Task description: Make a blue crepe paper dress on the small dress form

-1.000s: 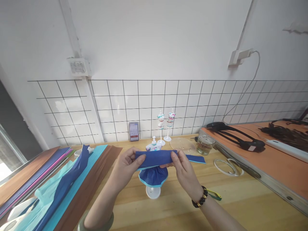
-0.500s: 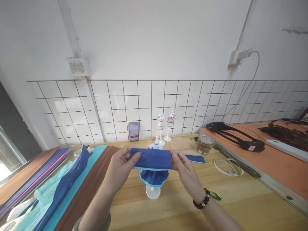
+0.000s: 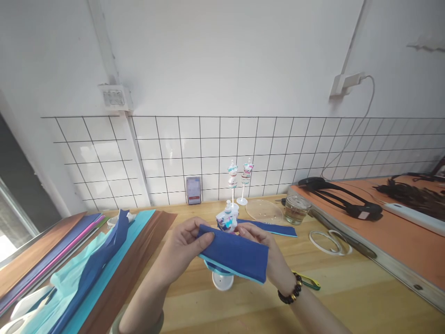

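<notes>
Head view, centre of frame: my left hand (image 3: pixel 181 246) pinches the blue strip (image 3: pixel 234 253) at its upper end, my right hand (image 3: pixel 269 253) grips under its lower end (mostly hidden), tilting it across the doll (image 3: pixel 227 220) as if to wrap it.

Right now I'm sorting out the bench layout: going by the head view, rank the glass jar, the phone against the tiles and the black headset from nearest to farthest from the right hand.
1. Glass jar, right of the right hand.
2. Phone, back left, against the tiles.
3. Black headset, far right, on the orange board.
</notes>
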### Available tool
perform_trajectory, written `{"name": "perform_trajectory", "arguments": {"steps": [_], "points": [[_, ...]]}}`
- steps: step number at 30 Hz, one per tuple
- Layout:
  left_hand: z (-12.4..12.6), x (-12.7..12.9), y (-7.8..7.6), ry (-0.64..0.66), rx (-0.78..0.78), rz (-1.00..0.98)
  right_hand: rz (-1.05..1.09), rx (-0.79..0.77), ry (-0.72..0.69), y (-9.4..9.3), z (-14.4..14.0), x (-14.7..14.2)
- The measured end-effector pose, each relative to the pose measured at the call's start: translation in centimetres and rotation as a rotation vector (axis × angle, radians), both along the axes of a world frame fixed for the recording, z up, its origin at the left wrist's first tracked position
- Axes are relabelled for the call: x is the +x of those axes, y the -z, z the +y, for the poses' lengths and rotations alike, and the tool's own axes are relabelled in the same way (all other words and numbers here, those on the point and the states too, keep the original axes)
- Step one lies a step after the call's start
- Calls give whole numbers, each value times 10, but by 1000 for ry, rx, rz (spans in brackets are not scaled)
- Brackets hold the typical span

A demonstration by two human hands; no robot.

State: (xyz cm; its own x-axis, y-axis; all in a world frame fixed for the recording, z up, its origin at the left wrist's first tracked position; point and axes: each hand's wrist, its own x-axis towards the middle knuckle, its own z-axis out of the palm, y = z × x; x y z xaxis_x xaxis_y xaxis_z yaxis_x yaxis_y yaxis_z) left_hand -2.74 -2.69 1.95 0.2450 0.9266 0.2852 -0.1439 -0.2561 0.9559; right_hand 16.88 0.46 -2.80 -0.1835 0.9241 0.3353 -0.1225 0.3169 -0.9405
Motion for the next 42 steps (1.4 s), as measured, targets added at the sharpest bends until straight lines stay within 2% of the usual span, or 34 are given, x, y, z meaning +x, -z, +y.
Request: {"name": "perform_trajectory", "arguments": {"steps": [9,21,33,37,42], "points": [[-1,4,2,27,13,67,39,60,7,3,6,-3],[-1,7,-1,49,92,103,84,24,44,5,3,-5],[0,6,4,54,42,69,64,-15,-27,2,0,1],[0,4,3,57,56,106,42,25,-7,5,1,0],[-4,1,0,126,107,215,1,40,51,6,4,1]]}}
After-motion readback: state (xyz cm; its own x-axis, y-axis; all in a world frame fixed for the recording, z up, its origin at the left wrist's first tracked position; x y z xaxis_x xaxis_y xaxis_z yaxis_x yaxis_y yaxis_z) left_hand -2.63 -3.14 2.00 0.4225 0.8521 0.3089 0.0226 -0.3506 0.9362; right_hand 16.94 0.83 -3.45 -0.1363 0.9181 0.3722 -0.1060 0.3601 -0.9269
